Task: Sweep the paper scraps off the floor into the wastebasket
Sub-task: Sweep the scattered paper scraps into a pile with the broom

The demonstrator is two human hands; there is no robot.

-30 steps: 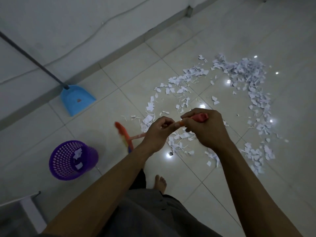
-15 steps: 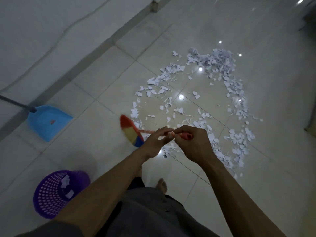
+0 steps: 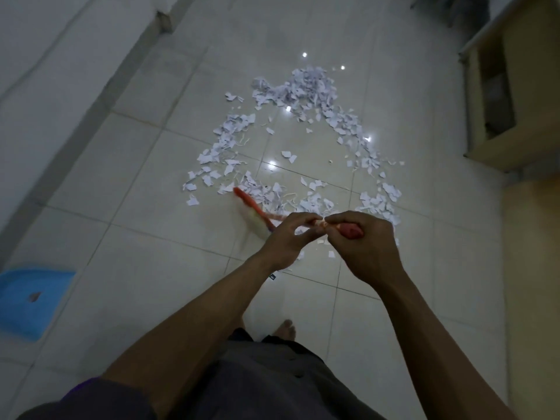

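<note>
- Blue dustpan: flat on floor, well left of paper scraps, nearer the person.
- Broom: head blurred, at near-left edge of the scraps; thin handle runs back to both hands.
- L hand: just on near side of scraps, fingers pinching the handle.
- Scraps: loose ring on floor tiles, thickest at far side, few bits in the middle.
- R hand: touching L hand, near edge of scraps, fingers clenched round red grip end.
- Wooden cabinet: right of scraps, apart.
</note>
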